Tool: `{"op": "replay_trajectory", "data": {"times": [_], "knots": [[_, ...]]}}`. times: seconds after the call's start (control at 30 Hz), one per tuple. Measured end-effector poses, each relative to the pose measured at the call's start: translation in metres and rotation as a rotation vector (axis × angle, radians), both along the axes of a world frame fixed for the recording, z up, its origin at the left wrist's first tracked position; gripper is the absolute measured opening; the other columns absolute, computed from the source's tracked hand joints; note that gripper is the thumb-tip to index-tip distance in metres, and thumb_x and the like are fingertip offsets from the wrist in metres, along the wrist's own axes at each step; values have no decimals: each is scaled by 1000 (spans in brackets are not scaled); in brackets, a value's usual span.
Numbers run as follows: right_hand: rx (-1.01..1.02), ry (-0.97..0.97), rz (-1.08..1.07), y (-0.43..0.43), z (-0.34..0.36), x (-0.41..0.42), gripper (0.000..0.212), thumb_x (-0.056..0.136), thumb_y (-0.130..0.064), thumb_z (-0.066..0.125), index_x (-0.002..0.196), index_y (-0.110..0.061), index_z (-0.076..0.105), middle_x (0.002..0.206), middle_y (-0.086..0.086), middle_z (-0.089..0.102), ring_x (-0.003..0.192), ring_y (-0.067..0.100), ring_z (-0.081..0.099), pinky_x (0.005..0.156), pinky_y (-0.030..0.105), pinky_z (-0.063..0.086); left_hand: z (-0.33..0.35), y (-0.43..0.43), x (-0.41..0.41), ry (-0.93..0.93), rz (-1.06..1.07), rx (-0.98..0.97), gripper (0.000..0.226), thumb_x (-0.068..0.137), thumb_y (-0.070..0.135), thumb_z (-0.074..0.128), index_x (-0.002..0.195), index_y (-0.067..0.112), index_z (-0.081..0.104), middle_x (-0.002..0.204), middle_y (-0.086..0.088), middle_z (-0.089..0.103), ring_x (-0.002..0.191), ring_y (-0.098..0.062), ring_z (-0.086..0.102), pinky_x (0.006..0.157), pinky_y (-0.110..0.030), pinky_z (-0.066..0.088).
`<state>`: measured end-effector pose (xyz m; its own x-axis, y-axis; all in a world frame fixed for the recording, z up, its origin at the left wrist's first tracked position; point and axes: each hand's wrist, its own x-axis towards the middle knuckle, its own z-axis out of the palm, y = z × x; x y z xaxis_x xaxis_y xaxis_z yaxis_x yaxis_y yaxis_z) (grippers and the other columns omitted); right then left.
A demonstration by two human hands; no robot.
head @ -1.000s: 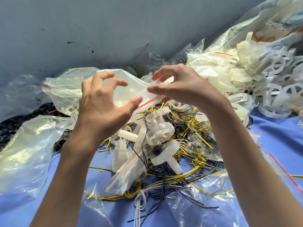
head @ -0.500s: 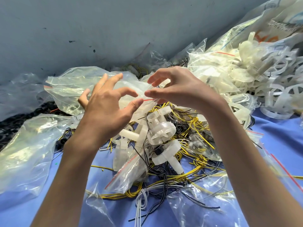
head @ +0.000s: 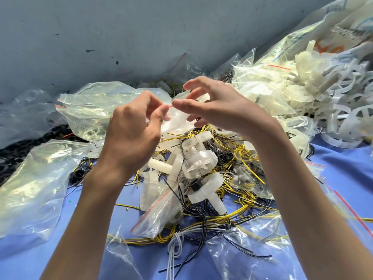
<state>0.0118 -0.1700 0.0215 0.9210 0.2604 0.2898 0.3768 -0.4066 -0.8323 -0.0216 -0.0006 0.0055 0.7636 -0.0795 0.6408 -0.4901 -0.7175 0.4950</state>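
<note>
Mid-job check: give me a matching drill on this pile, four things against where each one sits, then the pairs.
Things
1. clear plastic zip bag with a red seal strip
2. bundle of white wires
3. white spoked plastic wheels
4. heap of small black rings

Places
A. far left, beside the grey wall
B. pinched between the left hand and the right hand
C. far right of the pile
D. near edge of the pile, on the blue table cover

Pairs: 1-B, 2-D, 3-C, 4-A
</note>
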Motion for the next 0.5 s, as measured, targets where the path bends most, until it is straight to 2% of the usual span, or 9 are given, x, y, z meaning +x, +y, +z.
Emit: {"op": "replay_trajectory", "data": {"times": [0.07,0.17,0.33,0.43,0.5], "knots": [[-14,15,-1,1,0,-1,59,81,-48,68,129,-21,49,109,-5,55,78,8,71,74,34,60,0,-2,-1,-33,4,-49,12,96,21,54,85,17,57,75,15,66,68,-9,63,65,-35,50],[-48,11,-7,2,0,-2,57,83,-47,66,130,-21,48,100,-8,56,75,6,70,73,35,60,0,-3,-1,-58,4,-76,11,96,20,53,86,17,55,73,16,65,64,-6,62,64,-35,50],[-22,4,1,2,0,-2,48,85,-37,68,126,-18,53,94,-3,59,71,8,70,70,29,60,-1,-6,-2,-53,-5,-66,10,96,19,54,86,18,55,73,15,65,66,-8,64,66,-39,53],[-51,3,22,0,0,-2,43,84,-28,70,123,-19,55,95,-3,61,72,11,71,72,32,60,-1,-5,-1,-67,6,-80,10,96,19,55,86,18,55,72,16,64,67,-5,64,66,-38,54],[-102,-12,26,-1,0,-2,40,83,-21,69,122,-22,57,96,-7,60,70,10,70,68,24,58,0,-3,-1,-77,13,-101,10,96,20,54,86,18,55,72,17,63,67,-3,64,66,-38,54]]}}
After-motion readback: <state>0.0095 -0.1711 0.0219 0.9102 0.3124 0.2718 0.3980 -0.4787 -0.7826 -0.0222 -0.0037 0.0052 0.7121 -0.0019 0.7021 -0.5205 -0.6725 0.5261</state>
